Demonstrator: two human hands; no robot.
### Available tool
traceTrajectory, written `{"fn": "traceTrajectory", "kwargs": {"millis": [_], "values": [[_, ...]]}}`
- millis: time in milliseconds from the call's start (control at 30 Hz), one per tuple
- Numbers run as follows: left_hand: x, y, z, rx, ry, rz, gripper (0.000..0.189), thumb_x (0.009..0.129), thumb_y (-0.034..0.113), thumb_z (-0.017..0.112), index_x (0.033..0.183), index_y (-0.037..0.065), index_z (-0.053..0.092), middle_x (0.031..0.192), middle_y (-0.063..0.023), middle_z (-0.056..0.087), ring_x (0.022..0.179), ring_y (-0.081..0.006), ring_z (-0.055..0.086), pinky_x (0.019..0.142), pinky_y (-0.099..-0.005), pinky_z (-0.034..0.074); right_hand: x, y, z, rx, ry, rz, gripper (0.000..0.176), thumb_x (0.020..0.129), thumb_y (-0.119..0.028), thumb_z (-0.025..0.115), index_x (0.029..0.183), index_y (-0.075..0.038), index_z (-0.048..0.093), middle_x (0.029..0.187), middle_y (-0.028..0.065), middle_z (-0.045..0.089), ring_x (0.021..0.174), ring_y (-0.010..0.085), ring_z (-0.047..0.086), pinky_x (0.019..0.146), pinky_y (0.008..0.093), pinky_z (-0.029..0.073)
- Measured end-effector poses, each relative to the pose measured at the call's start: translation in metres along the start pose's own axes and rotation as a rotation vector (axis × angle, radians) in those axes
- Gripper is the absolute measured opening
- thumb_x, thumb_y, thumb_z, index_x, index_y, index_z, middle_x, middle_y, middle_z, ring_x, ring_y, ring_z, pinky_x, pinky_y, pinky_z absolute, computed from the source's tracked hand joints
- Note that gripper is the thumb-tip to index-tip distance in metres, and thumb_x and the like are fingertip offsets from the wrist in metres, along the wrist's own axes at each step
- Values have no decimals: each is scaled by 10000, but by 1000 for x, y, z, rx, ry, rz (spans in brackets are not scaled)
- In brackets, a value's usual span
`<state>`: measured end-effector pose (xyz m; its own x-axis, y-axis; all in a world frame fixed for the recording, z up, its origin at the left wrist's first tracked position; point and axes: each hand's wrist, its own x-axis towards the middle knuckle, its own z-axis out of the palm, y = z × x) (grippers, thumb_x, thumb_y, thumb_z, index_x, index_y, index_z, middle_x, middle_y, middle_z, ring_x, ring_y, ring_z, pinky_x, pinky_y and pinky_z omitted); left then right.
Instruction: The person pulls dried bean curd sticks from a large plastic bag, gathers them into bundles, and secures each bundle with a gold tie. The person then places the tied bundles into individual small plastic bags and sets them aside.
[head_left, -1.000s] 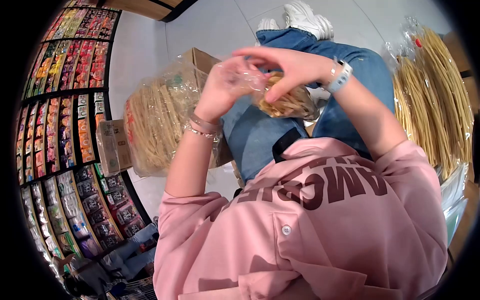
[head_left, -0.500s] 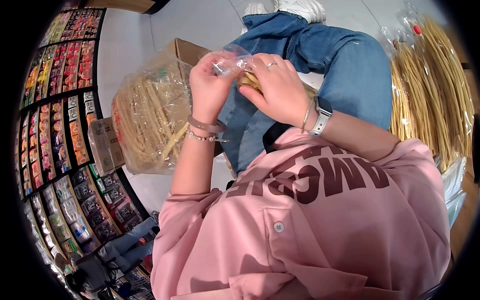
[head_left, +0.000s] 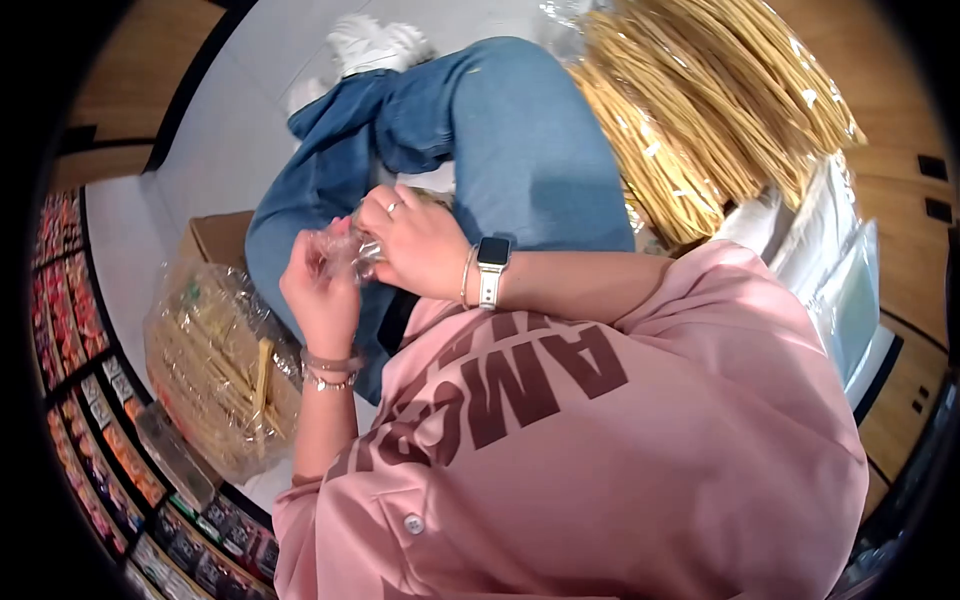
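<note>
Above my bent legs, my left hand [head_left: 322, 285] pinches the gathered mouth of a clear plastic bag [head_left: 352, 254]. My right hand [head_left: 418, 245], wearing a ring and a watch, is closed on the same bag from the other side, close to the left fingers. Most of that bag lies hidden behind the right hand and wrist. Left of my forearm, a large clear bag [head_left: 215, 365] holds long, pale yellow dried sticks, some of them loose on top, beside a cardboard box [head_left: 218, 236].
Several clear packs of long yellow sticks [head_left: 690, 110] lie at the upper right, with flat plastic bags [head_left: 845, 300] below them. Wooden cabinets [head_left: 905, 190] stand along the right edge. Shelves of packaged goods [head_left: 75, 330] run down the left.
My view has swung to the right, so the surroundings appear shifted left and more of the stick packs shows. Both hands stay together on the bag mouth, its yellow contents now mostly covered.
</note>
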<state>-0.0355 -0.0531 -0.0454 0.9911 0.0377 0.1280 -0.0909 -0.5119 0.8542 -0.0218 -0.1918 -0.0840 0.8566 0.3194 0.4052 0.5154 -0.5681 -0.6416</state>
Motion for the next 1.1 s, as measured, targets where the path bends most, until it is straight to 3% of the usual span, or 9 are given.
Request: {"fn": "traceTrajectory", "kwargs": {"millis": [100,267,333,367,433,467,533,600,1100], "values": [[-12,5,11,80,-50,78,76,814,-6,568,775,-46,517,947,-182,653,1024,-263,594,871,-320,446,-14,2,-6,18,31,51,475,581,-270,760,904,-63,482,921,76,461,867,240,505,657,310,483],[-16,2,12,-14,-65,41,98,828,20,584,785,-43,523,999,-180,641,1045,-244,580,868,-304,440,-19,14,-35,207,-189,27,484,624,-256,764,972,-84,474,983,105,471,916,288,529,723,371,475],[-12,-2,5,-17,-66,15,108,833,33,596,790,-39,529,998,-174,642,1036,-231,582,864,-293,437,-23,22,-75,367,47,96,380,707,-219,726,977,-61,511,958,116,514,842,241,557,694,340,460],[-11,-7,1,-22,-64,-9,117,835,50,613,802,-35,539,1001,-162,644,1026,-217,583,865,-284,432,-32,27,-94,456,156,322,244,769,-162,658,945,-43,540,895,117,551,725,203,561,633,304,457],[-8,-13,-4,-18,-71,16,128,831,64,624,804,-29,542,1008,-153,645,1040,-221,578,880,-296,424,-54,82,-106,102,526,408,146,808,-105,587,927,-29,549,775,89,567,623,175,540,583,278,445],[-7,-13,-5,-17,-75,26,135,828,69,630,801,-28,540,1010,-152,645,1043,-226,578,887,-301,422,-71,112,-112,-16,537,547,132,828,-108,537,928,-25,562,712,115,595,609,230,569,579,319,455],[-5,-12,-5,4,-86,61,141,824,73,633,798,-30,540,1009,-155,644,1045,-236,580,891,-306,422,-114,161,-124,-274,48,681,154,821,-153,493,874,-44,588,742,174,622,673,343,600,611,415,477],[-3,-13,-5,3,-87,74,147,818,75,638,796,-35,542,1005,-157,645,1048,-245,581,893,-311,422,-141,177,-121,-445,-387,762,178,814,-167,527,915,-46,610,783,216,629,753,343,618,636,415,485],[10,-3,-8,42,-123,14,128,793,56,655,789,-37,566,966,-140,658,1031,-250,592,890,-312,427,-158,189,-81,-514,-236,786,145,813,-156,498,806,-16,534,707,209,622,656,366,621,583,454,496]]}}
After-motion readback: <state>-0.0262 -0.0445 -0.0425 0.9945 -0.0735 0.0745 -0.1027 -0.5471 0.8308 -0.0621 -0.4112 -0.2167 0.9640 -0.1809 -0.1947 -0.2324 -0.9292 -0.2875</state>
